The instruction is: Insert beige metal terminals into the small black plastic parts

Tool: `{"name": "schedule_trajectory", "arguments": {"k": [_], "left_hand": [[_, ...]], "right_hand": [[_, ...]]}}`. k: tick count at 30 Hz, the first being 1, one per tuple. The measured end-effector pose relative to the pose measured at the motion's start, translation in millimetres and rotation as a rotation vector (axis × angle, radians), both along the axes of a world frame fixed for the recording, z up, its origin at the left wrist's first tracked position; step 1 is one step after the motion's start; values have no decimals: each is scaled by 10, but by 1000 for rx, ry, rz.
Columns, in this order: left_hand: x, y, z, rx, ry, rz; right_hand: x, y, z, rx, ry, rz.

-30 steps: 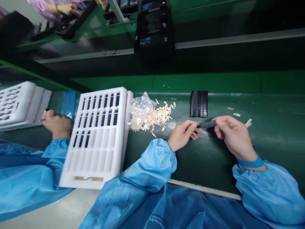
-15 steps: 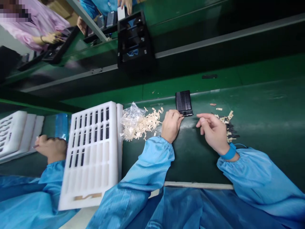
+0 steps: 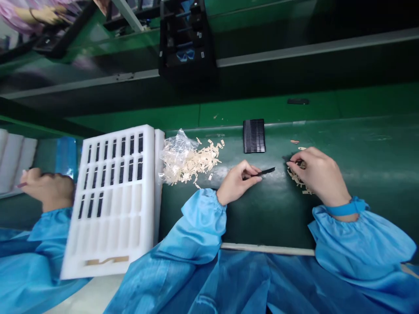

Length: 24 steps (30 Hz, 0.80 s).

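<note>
My left hand [image 3: 235, 182] pinches a thin black strip [image 3: 266, 171] that points right, low over the green bench. My right hand [image 3: 319, 174] rests on a small heap of beige tabs [image 3: 296, 178] to the right, fingertips curled down among them; what they grip is hidden. A stack of black strips [image 3: 254, 136] lies beyond, between my hands. To my left stands a white foam tray [image 3: 111, 196] with black strips in its upper slots.
A pile of beige tabs on clear plastic [image 3: 188, 159] lies beside the tray. A co-worker's hand [image 3: 49, 189] in a blue sleeve is at far left. A black rack [image 3: 185, 39] sits on the conveyor behind. The bench edge [image 3: 268, 250] runs near me.
My left hand has come back from the black stack holding one strip. My right hand has moved right and down onto the small heap of tabs.
</note>
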<state>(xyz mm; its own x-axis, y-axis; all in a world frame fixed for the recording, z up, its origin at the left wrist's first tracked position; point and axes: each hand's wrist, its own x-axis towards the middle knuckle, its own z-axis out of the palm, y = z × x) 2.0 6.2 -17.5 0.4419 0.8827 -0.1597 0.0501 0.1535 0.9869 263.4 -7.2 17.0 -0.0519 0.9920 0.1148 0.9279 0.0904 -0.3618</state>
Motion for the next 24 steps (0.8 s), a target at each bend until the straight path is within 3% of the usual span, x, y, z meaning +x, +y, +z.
{"name": "schedule_trajectory", "arguments": {"k": [3, 7, 10, 14, 19, 24], "left_hand": [[-12, 40, 57, -134, -85, -30], [-41, 61, 114, -155, -97, -54], [-46, 56, 123, -155, -76, -55], [-33, 56, 131, -212, -60, -20], [-24, 64, 144, -187, -88, 31], [5, 48, 121, -145, -52, 26]], "right_hand": [[-59, -27, -23, 38, -179, 36], [-113, -24, -30, 100, -295, 82], [-116, -3, -23, 136, -139, 20], [-103, 30, -38, 26, 146, -40], [-67, 49, -70, -81, 253, -87], [-92, 34, 3, -22, 376, -22]]}}
